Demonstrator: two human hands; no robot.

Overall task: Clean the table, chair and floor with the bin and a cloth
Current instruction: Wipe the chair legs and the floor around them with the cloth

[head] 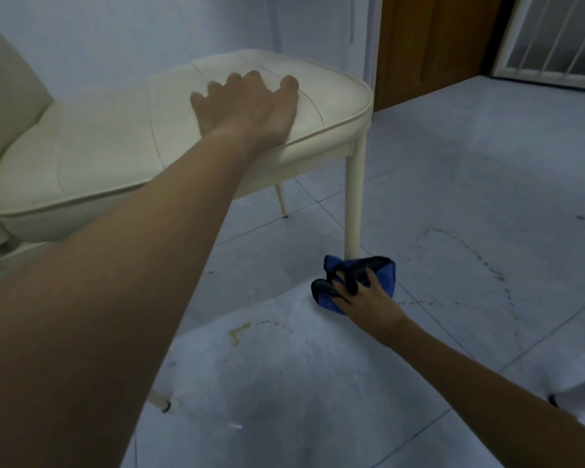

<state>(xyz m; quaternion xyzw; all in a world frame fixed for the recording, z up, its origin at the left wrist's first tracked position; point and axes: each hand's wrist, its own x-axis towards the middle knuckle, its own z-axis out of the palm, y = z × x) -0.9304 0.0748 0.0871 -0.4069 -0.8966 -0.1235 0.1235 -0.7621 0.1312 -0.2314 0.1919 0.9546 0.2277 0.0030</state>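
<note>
Cream padded chair seat (98, 157) fills ten o'clock, and the left hand (247, 106) rests flat near its right edge, fingers spread. At five o'clock the right hand (368, 305) grips a bunched blue cloth (382, 268) on the tiled floor (470, 184), against the front chair leg (353, 197). Open tile with brown stains (240, 331) spreads from two to six o'clock.

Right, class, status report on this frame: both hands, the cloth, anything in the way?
Left hand rests on chair seat. Right hand grips blue cloth at foot of chair leg. Brown stains on floor nearby, nothing blocking.
</note>
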